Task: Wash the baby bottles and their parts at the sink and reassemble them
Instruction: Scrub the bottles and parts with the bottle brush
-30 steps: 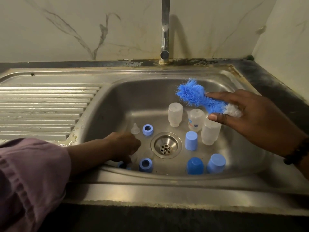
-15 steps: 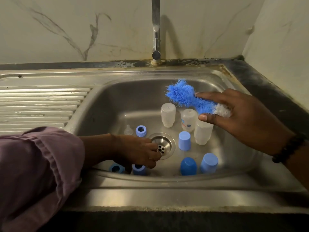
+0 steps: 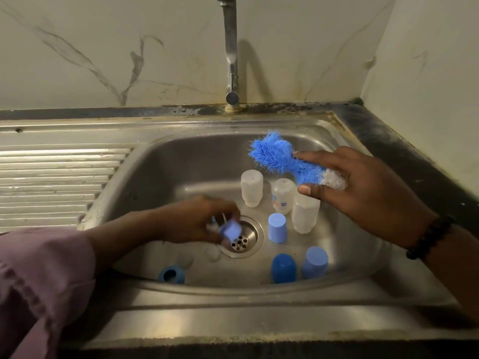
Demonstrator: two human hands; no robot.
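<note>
My left hand (image 3: 197, 221) reaches into the steel sink (image 3: 160, 177) and grips a blue bottle ring (image 3: 229, 230), blurred by motion, just left of the drain (image 3: 242, 238). My right hand (image 3: 363, 187) hovers over the basin's right side, holding a blue bottle brush (image 3: 280, 158) between thumb and fingers, bristles pointing left. Below it three clear bottles (image 3: 251, 187) stand upside down. One light blue cap (image 3: 277, 228) stands right of the drain, two more caps (image 3: 298, 266) near the front wall. Another blue ring (image 3: 171, 274) lies at the front left.
A steel tap (image 3: 231, 53) rises from the back rim, spout over the basin. A ribbed draining board (image 3: 57, 182) lies left of the basin. A dark counter (image 3: 404, 151) runs along the right wall. My purple sleeve (image 3: 39, 288) covers the lower left.
My left hand has lifted a blue ring from the front of the basin and carried it up and right towards the drain. My right hand still holds the brush in the same spot.
</note>
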